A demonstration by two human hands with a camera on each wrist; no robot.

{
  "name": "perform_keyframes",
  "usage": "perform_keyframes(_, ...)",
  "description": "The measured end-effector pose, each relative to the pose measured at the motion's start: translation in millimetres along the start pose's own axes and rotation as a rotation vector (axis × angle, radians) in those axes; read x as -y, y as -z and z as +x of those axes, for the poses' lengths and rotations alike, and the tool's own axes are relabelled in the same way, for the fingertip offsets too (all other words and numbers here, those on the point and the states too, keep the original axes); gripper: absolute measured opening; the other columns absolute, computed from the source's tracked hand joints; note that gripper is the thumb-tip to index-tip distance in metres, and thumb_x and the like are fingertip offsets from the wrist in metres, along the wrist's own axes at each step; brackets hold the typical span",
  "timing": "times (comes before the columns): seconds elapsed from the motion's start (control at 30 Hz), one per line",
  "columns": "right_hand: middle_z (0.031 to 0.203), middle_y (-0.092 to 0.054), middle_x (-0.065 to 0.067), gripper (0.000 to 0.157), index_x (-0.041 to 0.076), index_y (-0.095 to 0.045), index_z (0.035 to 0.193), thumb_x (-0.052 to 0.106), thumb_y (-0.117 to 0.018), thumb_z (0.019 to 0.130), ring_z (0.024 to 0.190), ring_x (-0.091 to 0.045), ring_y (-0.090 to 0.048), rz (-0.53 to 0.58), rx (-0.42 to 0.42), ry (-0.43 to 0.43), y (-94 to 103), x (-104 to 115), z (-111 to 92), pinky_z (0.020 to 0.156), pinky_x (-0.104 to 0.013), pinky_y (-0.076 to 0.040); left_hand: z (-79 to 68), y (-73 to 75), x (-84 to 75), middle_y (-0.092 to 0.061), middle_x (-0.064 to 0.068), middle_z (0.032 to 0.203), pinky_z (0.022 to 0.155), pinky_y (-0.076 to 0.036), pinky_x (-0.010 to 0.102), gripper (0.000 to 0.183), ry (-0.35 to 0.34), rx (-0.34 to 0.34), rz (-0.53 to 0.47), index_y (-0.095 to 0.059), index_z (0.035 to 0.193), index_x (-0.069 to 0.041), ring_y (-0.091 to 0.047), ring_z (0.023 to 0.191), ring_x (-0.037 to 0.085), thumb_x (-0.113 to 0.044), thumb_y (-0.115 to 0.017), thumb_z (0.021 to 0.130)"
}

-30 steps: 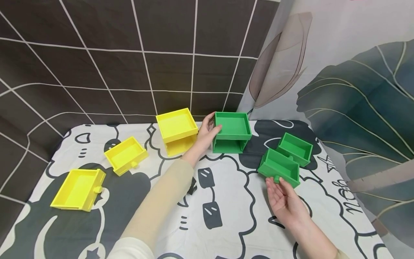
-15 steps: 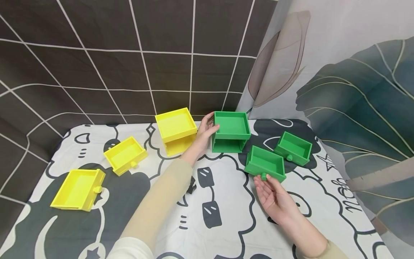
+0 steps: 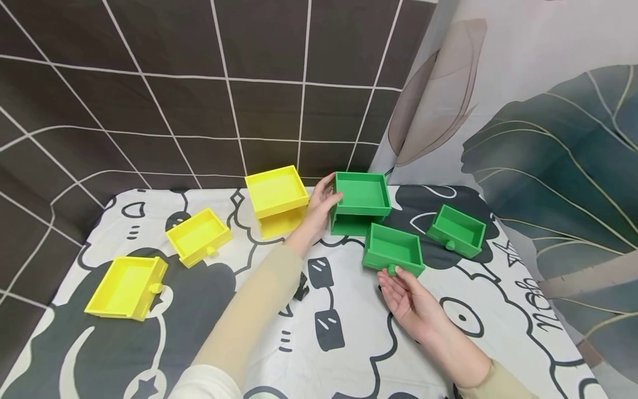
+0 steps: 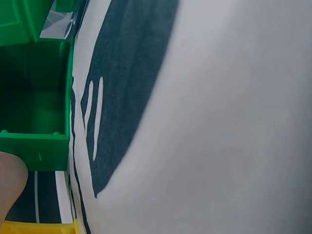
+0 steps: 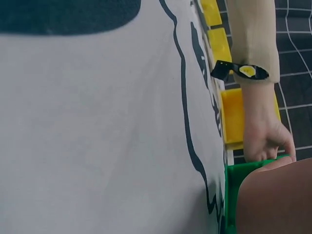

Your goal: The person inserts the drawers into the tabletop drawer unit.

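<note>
A small green drawer cabinet (image 3: 361,191), open at the front and with a shallow tray top, stands at the back of the table. My left hand (image 3: 315,213) holds its left side, thumb at the top rim. In front of the cabinet's lower right, my right hand (image 3: 413,307) pinches the round knob of a green drawer (image 3: 394,248). That drawer's back end overlaps the cabinet's front corner in the head view. The left wrist view shows the cabinet's hollow opening (image 4: 34,92) from the side. A second green drawer (image 3: 457,231) lies to the right.
Left of the cabinet stands a similar yellow cabinet (image 3: 277,194) with an open front. Two yellow drawers (image 3: 199,237) (image 3: 127,288) lie on the left of the patterned cloth (image 3: 349,371). A dark checked curtain (image 3: 269,111) hangs right behind the table.
My right hand has moved left with the green drawer, away from the second green drawer and close to the cabinet's front. My left hand stays on the cabinet.
</note>
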State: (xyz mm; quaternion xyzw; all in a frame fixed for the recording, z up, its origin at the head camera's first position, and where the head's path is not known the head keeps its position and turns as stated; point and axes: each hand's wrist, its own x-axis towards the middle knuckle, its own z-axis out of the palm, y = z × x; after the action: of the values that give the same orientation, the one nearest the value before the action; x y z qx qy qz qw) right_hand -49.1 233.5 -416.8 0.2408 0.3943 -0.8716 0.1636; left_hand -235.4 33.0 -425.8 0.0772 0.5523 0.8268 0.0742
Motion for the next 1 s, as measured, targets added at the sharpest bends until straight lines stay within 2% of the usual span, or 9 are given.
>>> perform_keyframes(0.47, 0.095, -0.080, 0.002, 0.036, 0.013, -0.072, 0.095, 0.019, -0.042, 0.115, 0.091, -0.007, -0.078, -0.031, 0.039, -0.054, -20.4, -6.2, 18.0, 0.090, -0.017, -0.063, -0.5, 1.3, 0.1, -0.032, 0.016, 0.173, 0.138, -0.023, 0.039, 0.065, 0.002, 0.003, 0.049, -0.033, 0.164, -0.004, -0.028, 0.163, 0.031, -0.004, -0.056, 0.103)
perform_keyframes(0.8, 0.097, -0.080, 0.001, 0.031, 0.013, -0.069, 0.098, 0.016, -0.043, 0.114, 0.095, -0.007, -0.078, -0.102, 0.098, -0.057, -25.6, -9.7, 29.1, 0.091, -0.018, -0.063, 1.6, 1.2, 4.9, -0.031, 0.017, 0.173, 0.138, -0.024, 0.040, 0.066, -0.009, 0.008, 0.021, -0.033, 0.164, -0.003, -0.028, 0.163, 0.031, -0.004, -0.055, 0.102)
perform_keyframes(1.0, 0.097, -0.080, 0.000, 0.032, 0.013, -0.070, 0.098, 0.015, -0.042, 0.114, 0.095, -0.007, -0.078, -0.118, 0.120, -0.058, -28.4, -8.8, 34.8, 0.091, -0.018, -0.064, -1.0, 0.7, 2.2, -0.031, 0.017, 0.173, 0.138, -0.024, 0.040, 0.065, 0.002, 0.010, 0.026, -0.032, 0.165, -0.003, -0.027, 0.163, 0.030, -0.004, -0.054, 0.103)
